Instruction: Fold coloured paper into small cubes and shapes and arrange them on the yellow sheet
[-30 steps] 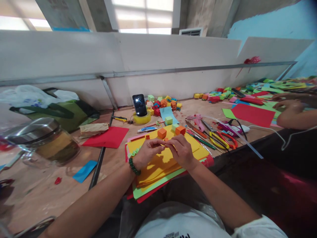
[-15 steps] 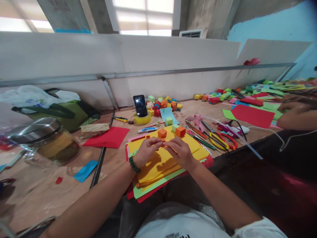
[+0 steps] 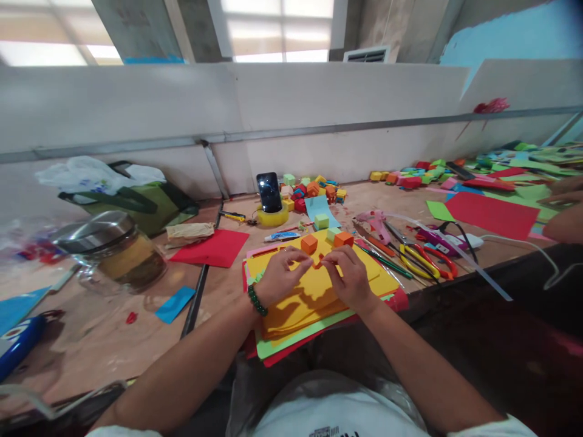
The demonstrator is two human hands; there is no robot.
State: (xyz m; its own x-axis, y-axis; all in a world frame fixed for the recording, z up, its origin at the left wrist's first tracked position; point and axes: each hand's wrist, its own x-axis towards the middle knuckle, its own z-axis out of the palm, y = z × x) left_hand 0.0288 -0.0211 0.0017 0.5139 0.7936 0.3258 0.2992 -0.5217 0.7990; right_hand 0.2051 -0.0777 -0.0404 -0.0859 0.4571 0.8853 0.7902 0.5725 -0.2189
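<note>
Reference item: the phone (image 3: 268, 191), propped upright at the yellow tape roll (image 3: 273, 217). Left of the phone, a yellow-and-black cutter (image 3: 233, 216) lies on the table (image 3: 173, 358). Farther left stands a green bag (image 3: 157, 206) topped with white plastic (image 3: 82, 173). The glass jug (image 3: 132, 261), fitted with a metal lid, sits left and forward of the phone. Right of the phone lie a pink glue gun (image 3: 377, 224) and, farther right, a yellow-handled tool (image 3: 412, 262). The white partition (image 3: 341, 91) rises behind the phone.
</note>
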